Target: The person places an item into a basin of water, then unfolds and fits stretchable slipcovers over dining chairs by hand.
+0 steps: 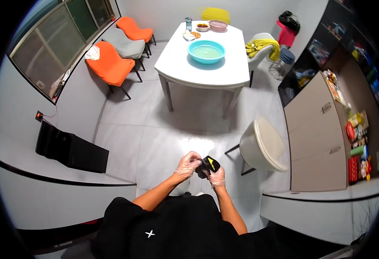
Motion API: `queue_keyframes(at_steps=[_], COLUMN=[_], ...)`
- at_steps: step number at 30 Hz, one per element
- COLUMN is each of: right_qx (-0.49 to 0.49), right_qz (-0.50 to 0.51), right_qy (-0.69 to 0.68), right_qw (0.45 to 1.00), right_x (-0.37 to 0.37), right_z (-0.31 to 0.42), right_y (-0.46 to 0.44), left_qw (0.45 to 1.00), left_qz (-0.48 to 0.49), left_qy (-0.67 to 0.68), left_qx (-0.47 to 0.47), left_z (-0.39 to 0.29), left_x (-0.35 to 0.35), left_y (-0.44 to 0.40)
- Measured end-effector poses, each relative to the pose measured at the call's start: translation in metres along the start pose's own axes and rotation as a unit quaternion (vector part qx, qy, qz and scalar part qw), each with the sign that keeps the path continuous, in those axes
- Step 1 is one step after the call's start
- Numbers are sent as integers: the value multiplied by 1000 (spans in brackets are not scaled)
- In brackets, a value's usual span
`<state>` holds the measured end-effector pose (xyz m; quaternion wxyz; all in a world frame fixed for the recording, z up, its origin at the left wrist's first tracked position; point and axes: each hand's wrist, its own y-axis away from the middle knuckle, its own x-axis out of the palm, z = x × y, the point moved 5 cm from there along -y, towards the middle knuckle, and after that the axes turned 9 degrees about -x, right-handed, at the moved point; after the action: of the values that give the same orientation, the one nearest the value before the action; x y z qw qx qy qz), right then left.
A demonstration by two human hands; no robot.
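Both of my hands wear clear plastic gloves and meet in front of my body, above the tiled floor. Between them is a small black item (207, 165) with a yellow patch; its kind is too small to make out. My right hand (217, 178) is closed around its lower right side. On the other side, my left hand (188, 165) pinches a dark part at its left edge. Some fingers are hidden behind the item.
A white table (176, 71) ahead bears a turquoise basin (206, 52) of liquid, a pink basket (218, 26) and a small bowl (202, 27). A cream chair (262, 146) stands close on the right, before a cabinet (314, 138). Orange chairs (110, 64) line the left wall.
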<state>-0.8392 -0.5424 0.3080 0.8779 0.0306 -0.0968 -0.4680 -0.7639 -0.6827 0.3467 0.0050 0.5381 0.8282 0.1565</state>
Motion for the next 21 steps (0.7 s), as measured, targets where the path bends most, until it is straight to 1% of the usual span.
queue_keyframes(at_steps=[2, 4, 6, 7, 8, 9, 10, 11, 12, 14, 15, 16, 17, 18, 20, 21], right_qx=[-4, -24, -48, -52, -51, -49, -51, -79, -129, -173, -154, -133, -106, -169, -176, -151], right_qz=[27, 59, 81, 85, 92, 96, 100, 87, 77, 121, 119, 118, 116, 81, 88, 78], right_qy=[29, 36, 36, 9, 49, 88, 128, 217, 324, 434, 401, 365, 328, 351, 305, 329], right_qw=[999, 997, 995, 995, 993, 990, 985, 969, 934, 876, 895, 914, 932, 917, 932, 929], right_x=[10, 29, 52, 62, 71, 79, 88, 92, 97, 114, 115, 117, 124, 131, 134, 130], right_z=[-16, -7, 5, 8, 14, 23, 31, 46, 61, 83, 88, 91, 85, 96, 102, 91], right_y=[-44, -85, -124, -143, -162, -179, -200, -216, -236, -281, -305, -327, -355, -374, -410, -432], left_qw=[999, 997, 996, 995, 994, 993, 994, 995, 995, 997, 997, 997, 997, 997, 1000, 999], left_qz=[-37, -71, -90, -97, -102, -112, -101, -93, -88, -56, -42, -29, -7, 17, 16, 13], left_qy=[-4, 3, 4, 3, 0, 14, 13, 14, 17, 42, 57, 72, 76, 74, 23, 42], left_qx=[9, 29, 7, -11, -29, -31, -30, -31, -34, -17, -10, -6, -30, -26, -11, -2], left_z=[-4, -6, -9, -15, -25, -31, -37, -45, -51, -66, -70, -90, -103, -115, -135, -140], left_x=[-24, -48, -74, -86, -96, -106, -116, -123, -130, -145, -148, -148, -151, -154, -156, -160], left_y=[-30, -65, -102, -121, -140, -158, -179, -193, -207, -250, -267, -277, -302, -321, -348, -361])
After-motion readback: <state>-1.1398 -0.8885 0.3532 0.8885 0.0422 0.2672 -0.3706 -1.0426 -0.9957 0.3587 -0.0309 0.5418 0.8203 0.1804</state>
